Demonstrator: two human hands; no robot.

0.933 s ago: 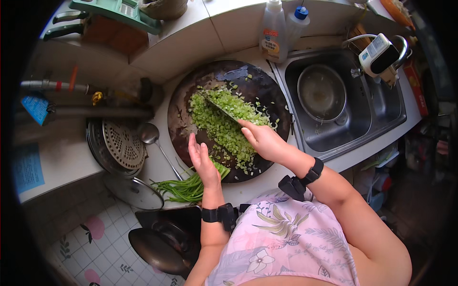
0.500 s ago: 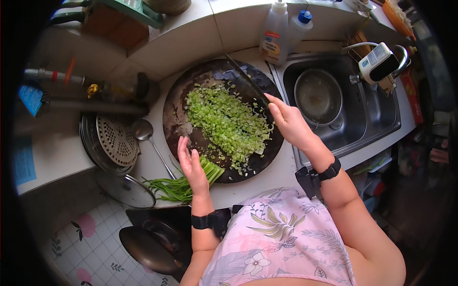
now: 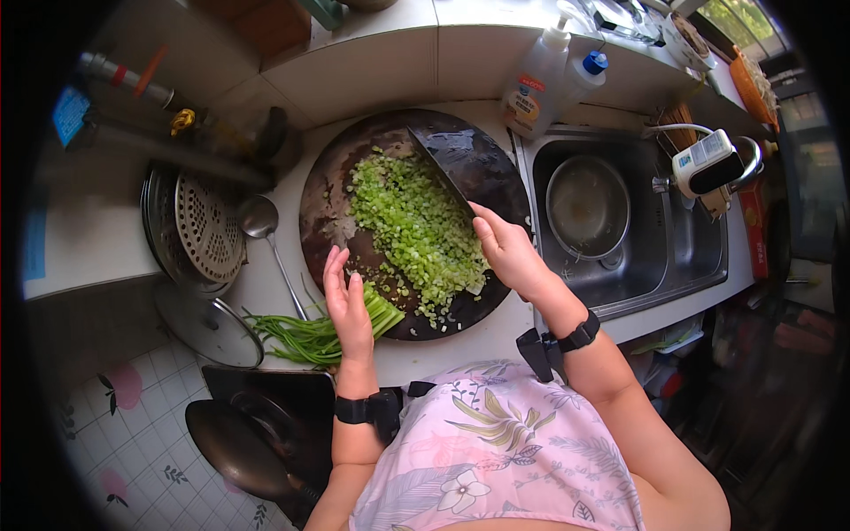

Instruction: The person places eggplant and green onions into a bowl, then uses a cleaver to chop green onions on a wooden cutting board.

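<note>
My right hand (image 3: 505, 248) is closed round the handle of a wide-bladed knife (image 3: 438, 173), whose blade lies over the upper right side of a pile of finely chopped greens (image 3: 398, 221). The pile sits on a dark round chopping board (image 3: 323, 208). My left hand (image 3: 347, 310) is raised at the board's lower left, fingers straight and holding nothing, just above a bunch of long green stalks (image 3: 297, 338). The stalks' cut ends reach onto the board's lower edge.
A ladle (image 3: 258, 215), perforated steel plate (image 3: 199, 221) and glass lid (image 3: 212, 332) are at left. Right is a sink (image 3: 655, 274) holding a metal bowl (image 3: 586, 203); bottles (image 3: 536, 80) stand behind. A dark pan (image 3: 230, 447) is lower left.
The knife swung up to the right off the greens by half a second ago and has since come back down left onto the pile's edge. My left hand stays raised and open.
</note>
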